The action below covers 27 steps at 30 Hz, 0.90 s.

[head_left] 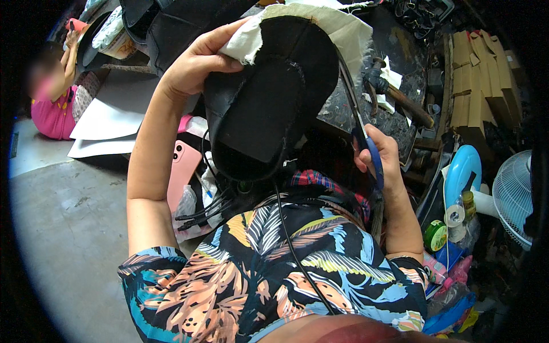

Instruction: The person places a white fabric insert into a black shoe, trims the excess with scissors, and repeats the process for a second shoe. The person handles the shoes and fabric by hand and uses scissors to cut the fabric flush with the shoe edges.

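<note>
My left hand point(197, 64) grips a black shoe upper point(260, 108) at its far left side, fingers pinching the off-white cloth point(350, 35) that sticks out around the upper's far end. The upper is held with its stitched underside towards me. In my right hand point(382, 153) is a pair of scissors point(373, 150) with blue handles, fingers in the loops. Their long dark blades point up and away along the right edge of the upper, against the cloth. Whether the blades are fully closed is hard to tell.
A hammer point(409, 102) and white scraps lie on the dark workbench point(400, 40) at right. Beyond are cardboard pieces point(477, 80) and a white fan point(512, 194). A pink phone point(182, 171) lies by my left arm. A person in pink point(54, 114) sits far left near white sheets point(108, 114).
</note>
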Available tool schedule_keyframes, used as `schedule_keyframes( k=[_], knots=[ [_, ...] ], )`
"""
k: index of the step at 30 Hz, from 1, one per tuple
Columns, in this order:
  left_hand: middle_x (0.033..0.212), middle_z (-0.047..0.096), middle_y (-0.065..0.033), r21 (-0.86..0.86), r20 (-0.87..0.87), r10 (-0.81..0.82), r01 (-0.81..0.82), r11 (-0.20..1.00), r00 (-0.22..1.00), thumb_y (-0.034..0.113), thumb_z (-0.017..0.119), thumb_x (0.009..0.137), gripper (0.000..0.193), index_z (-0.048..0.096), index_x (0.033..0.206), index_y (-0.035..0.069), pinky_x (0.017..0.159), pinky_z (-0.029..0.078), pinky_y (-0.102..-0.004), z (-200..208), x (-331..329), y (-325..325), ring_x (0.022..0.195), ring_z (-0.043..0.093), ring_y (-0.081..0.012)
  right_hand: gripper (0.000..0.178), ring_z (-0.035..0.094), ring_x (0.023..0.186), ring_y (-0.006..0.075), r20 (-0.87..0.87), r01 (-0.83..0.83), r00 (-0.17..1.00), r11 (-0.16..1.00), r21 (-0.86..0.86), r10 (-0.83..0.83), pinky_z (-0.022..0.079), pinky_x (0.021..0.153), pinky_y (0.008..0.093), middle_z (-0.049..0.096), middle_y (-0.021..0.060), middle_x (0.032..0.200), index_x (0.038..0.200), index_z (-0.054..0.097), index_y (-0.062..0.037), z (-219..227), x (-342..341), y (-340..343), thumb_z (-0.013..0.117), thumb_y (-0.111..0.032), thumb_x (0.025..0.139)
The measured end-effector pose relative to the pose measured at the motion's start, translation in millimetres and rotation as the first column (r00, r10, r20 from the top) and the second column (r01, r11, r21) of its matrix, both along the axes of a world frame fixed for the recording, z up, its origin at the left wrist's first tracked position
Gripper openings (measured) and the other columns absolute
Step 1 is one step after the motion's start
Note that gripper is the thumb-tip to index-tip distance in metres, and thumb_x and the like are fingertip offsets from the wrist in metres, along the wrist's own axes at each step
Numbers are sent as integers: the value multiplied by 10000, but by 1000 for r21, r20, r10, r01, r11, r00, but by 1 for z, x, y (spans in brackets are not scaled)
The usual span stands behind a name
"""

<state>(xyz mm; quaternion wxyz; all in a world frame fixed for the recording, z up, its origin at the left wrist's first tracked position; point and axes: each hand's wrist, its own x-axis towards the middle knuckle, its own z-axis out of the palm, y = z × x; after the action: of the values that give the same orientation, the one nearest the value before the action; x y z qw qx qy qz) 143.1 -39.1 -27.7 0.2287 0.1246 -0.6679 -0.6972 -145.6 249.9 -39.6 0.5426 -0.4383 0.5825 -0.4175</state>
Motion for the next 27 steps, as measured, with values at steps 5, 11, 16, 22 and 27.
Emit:
schedule_keyframes(
  k=[5,11,16,22,27],
  knots=[
    [1277,663,-101,36,60,-26,24,999,998,-13,663,701,730,582,1416,105,1056,492,-320,2,-2,3,1180,625,-190,412,478,649,66,-62,-37,998,980,-198,25,368,569,224,520,1,746,907,579,8,-8,-2,-3,806,-327,827],
    [1294,655,-113,-110,122,-132,145,983,984,-1,651,730,699,581,1419,98,1067,463,-294,9,-10,5,1190,620,-185,522,486,666,72,-101,-23,995,990,-138,9,387,592,232,524,0,759,904,586,7,-5,-8,-3,829,-441,794],
    [1346,627,-121,-118,122,-168,182,976,978,-4,649,740,700,564,1430,76,1079,442,-291,16,-13,5,1232,592,-180,546,488,691,81,-22,-41,999,999,-35,40,405,622,243,505,-2,761,907,582,12,3,-13,0,853,-440,769],
    [1421,576,-129,-163,238,-246,288,944,940,-4,648,735,717,539,1443,41,1131,377,-302,24,-20,6,1281,547,-195,466,452,652,56,-211,-61,977,982,-181,22,376,583,228,500,-13,736,882,592,8,9,-17,-5,862,-358,778],
    [1402,592,-137,-168,290,-222,278,946,931,21,669,711,728,555,1430,43,1146,359,-319,26,-21,9,1275,554,-217,466,456,647,61,-245,-108,966,992,-65,89,382,583,241,488,-8,719,873,606,12,20,-28,-2,858,-360,751]
  ],
)
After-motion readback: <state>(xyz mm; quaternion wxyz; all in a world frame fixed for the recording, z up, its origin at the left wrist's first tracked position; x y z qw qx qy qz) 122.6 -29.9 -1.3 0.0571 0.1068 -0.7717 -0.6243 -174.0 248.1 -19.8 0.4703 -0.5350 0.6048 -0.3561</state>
